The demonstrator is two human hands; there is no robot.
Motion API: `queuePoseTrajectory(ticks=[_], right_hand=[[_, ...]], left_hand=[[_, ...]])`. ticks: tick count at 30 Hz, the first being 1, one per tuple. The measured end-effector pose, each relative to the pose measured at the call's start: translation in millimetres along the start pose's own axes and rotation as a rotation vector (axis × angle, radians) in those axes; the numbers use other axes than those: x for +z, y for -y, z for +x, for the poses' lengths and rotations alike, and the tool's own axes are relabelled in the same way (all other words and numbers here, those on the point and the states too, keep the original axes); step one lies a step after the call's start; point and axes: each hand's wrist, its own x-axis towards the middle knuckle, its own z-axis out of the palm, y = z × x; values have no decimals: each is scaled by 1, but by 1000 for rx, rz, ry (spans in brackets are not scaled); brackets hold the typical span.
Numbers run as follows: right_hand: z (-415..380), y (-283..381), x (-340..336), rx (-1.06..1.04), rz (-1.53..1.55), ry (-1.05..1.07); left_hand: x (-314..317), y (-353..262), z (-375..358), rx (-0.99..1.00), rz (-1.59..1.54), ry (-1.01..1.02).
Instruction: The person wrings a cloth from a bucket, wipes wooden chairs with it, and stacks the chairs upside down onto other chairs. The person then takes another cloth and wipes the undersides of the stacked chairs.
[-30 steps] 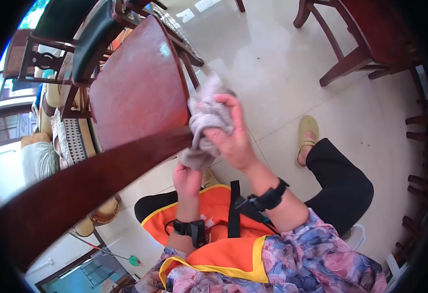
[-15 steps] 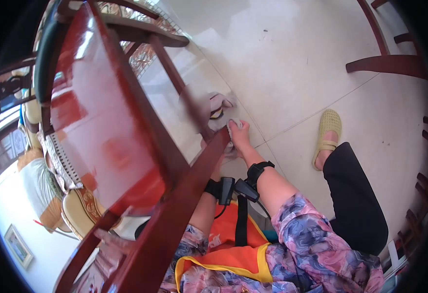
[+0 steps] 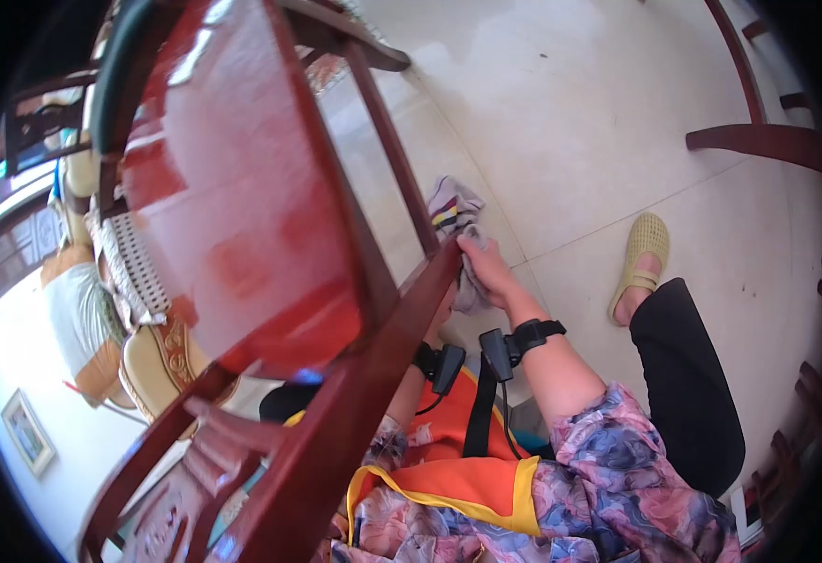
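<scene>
A dark red wooden chair (image 3: 242, 188) with a glossy seat lies tipped over at the left. My right hand (image 3: 488, 267) is closed on a grey cloth (image 3: 458, 202) with a dark and yellow stripe, at the end of a chair leg (image 3: 373, 375). The cloth hangs around the leg's end and bunches below my fingers. My left hand (image 3: 447, 305) is on the far side of that leg, mostly hidden behind the wood, so its fingers do not show.
My foot in a yellow-green shoe (image 3: 641, 253) stands on the tiled floor (image 3: 570, 141). Other dark red furniture legs (image 3: 758, 141) are at the upper right. A cream carved chair back (image 3: 153, 371) and a framed picture (image 3: 28, 432) are at the left.
The view has shifted, so chair and hands appear farther right. The cloth, blurred before, now hangs lower around the leg's end, and more of it shows below my right hand.
</scene>
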Motion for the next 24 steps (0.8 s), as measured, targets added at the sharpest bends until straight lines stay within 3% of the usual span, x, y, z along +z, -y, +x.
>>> queuePoseTrajectory(ticks=[2, 4, 7, 9, 10, 11, 13, 15, 16, 19, 20, 21, 22, 24], right_hand=[[-36, 10, -11, 118, 345, 349], [-72, 25, -18, 71, 272, 360], [-121, 39, -36, 7, 156, 323], [-136, 44, -45, -151, -95, 459], [-148, 53, -54, -231, -16, 603], [-170, 71, -59, -272, -24, 610], [-222, 100, -68, -332, 64, 778], [-266, 114, -67, -482, 28, 796], [-288, 121, -66, -577, 12, 763], [-341, 133, -66, -797, 134, 702], [-353, 135, -63, -880, 299, 809], [-370, 144, -54, -933, 267, 822], [-393, 152, -42, -987, 416, 862], [-435, 183, -26, -1000, 634, 1007]], left_hand=[[1, 1, -36, -15, 36, 31], [5, 3, -61, -186, 82, -1], [8, -38, -102, -195, 278, 60], [6, -69, -136, -2, 471, 119], [14, -91, -162, 102, 453, 119], [19, -107, -184, 209, 438, 119], [8, -99, -209, 307, 352, 132], [3, -114, -252, 213, -310, 209], [-3, -119, -273, 264, -303, 200], [-12, -147, -332, 558, -194, 57], [-12, -159, -358, 718, -83, -36], [-16, -169, -378, 873, 21, -131], [-22, -178, -388, 924, 12, -128], [-20, -221, -406, 1529, 285, -399]])
